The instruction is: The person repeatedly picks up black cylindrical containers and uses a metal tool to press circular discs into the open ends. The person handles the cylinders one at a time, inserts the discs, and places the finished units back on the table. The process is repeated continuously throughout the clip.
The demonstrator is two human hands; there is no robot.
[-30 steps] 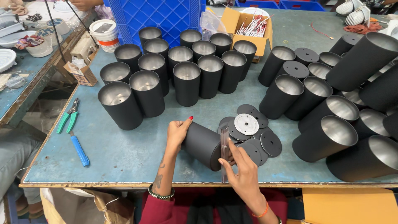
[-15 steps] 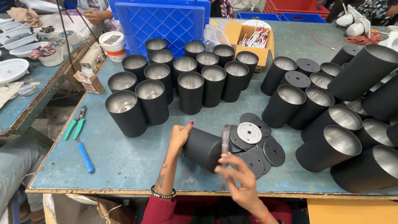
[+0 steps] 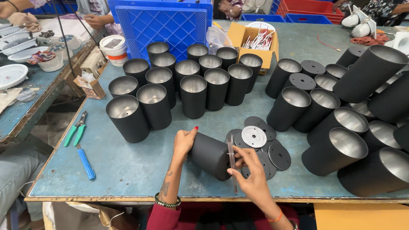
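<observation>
Blue worktable [image 3: 128, 170]: right hand [image 3: 251, 179] now nearer black cylinder [image 3: 208, 154].

cylinder [image 3: 209, 155] on table [image 3: 128, 170] | discs [image 3: 260, 142] right | pliers [image 3: 75, 129] left

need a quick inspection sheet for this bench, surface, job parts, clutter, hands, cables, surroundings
surface: blue-grey worktable, worn, wooden front edge.
job's things: black cylinder housing lying on its side; thin metal strip at its open end; stack of round discs beside it.
clutter: upright black cylinders in rows; more lying tilted at right; green-handled pliers; blue-handled tool; cardboard box of small parts; white tub.
hands: left hand steadies the housing; right hand pinches the strip.
cables: nothing clearly seen.
surroundings: blue crate; side bench with white trays; another person's hand behind.
</observation>
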